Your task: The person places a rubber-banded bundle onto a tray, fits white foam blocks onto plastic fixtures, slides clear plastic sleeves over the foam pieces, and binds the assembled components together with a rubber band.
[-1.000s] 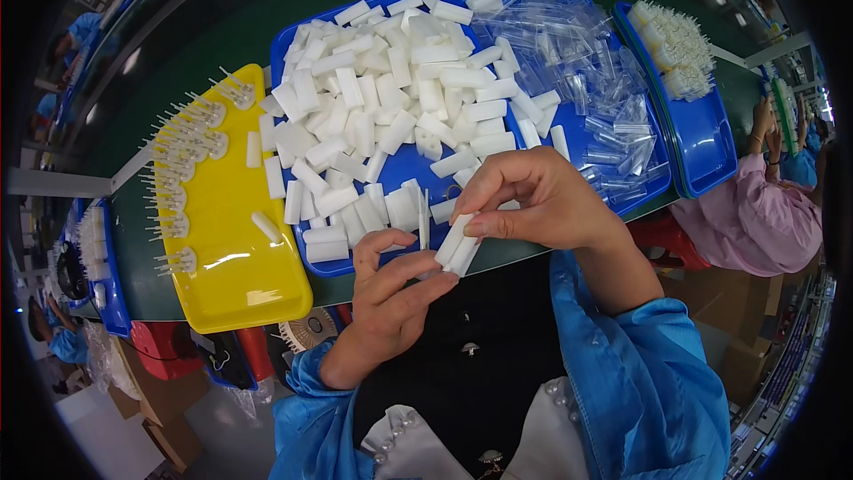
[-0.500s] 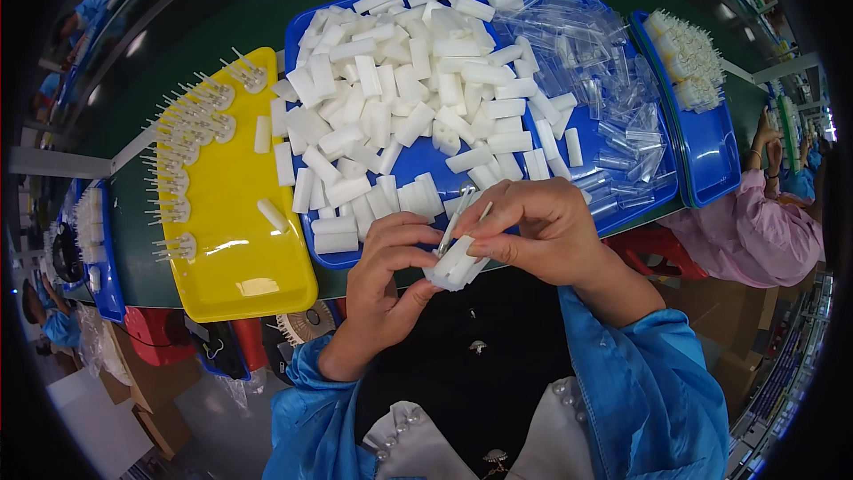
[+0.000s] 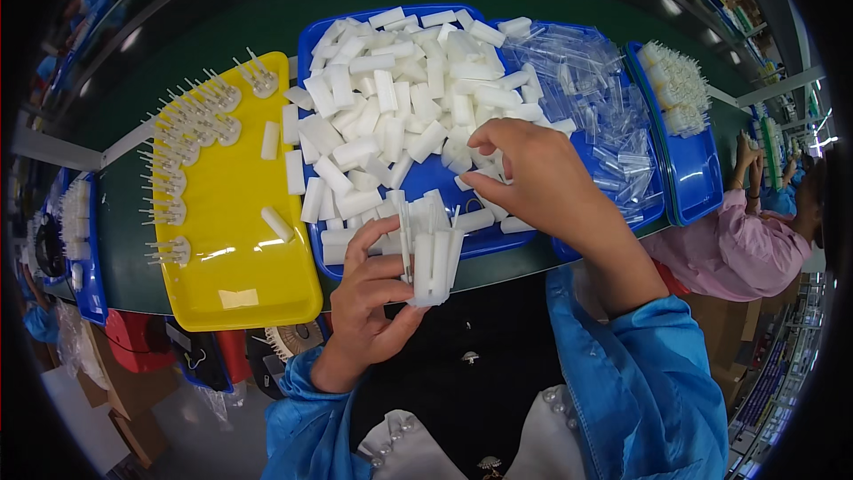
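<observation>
My left hand (image 3: pixel 371 293) grips a white pronged piece (image 3: pixel 433 262) in front of my chest. Thin rods and thicker white strips stand upright on its base, and the fingers close round its left side and bottom. Over the front of a blue tray (image 3: pixel 423 175) hovers my right hand (image 3: pixel 544 171), thumb and index finger apart, nothing visible between them. Its other fingers are partly hidden. White foam-like blocks (image 3: pixel 404 80) with rounded sides lie heaped in that tray, just beyond both hands.
Clear plastic tubes (image 3: pixel 577 80) fill a second blue tray to the right. On the left, a yellow tray (image 3: pixel 240 253) bears several white pronged bases (image 3: pixel 189 129) and two loose blocks. A stacked blue tray (image 3: pixel 695 169) holds bristly white pieces (image 3: pixel 673 80). Someone in a pink sleeve sits far right.
My right hand has let go of the pronged piece and moved up and right over the blocks. In my left hand the piece has turned from tilted to upright.
</observation>
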### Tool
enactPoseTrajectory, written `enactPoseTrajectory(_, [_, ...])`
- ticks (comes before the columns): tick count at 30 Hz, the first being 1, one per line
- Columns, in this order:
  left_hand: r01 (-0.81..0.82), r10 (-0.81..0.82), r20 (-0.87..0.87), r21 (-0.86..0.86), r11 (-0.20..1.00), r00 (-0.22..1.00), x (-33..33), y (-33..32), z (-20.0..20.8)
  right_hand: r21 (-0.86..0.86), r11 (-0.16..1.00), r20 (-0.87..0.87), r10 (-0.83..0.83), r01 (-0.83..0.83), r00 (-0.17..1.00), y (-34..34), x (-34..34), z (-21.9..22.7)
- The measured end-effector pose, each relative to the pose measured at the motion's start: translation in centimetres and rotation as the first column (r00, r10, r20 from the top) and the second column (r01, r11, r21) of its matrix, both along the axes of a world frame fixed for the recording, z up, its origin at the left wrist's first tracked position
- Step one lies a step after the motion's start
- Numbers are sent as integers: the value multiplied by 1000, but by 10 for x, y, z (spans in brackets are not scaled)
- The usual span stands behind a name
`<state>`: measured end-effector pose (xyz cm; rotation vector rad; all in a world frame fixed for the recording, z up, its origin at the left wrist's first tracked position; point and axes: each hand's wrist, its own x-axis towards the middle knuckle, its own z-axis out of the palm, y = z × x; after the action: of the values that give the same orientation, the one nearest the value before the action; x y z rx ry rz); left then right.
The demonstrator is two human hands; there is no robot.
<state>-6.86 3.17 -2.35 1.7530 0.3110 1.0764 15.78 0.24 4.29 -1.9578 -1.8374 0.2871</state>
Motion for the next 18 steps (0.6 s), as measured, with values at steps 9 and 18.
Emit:
enactPoseTrajectory(9, [-127,139,-95,122,984,986,-9,0,-4,69,997,102,10,-17,995,10,-19,-35])
enactPoseTrajectory(18, [-157,187,-130,211,965,974,-15,-1,-3,-45,991,-79,121,-125,989,8,-21,-30])
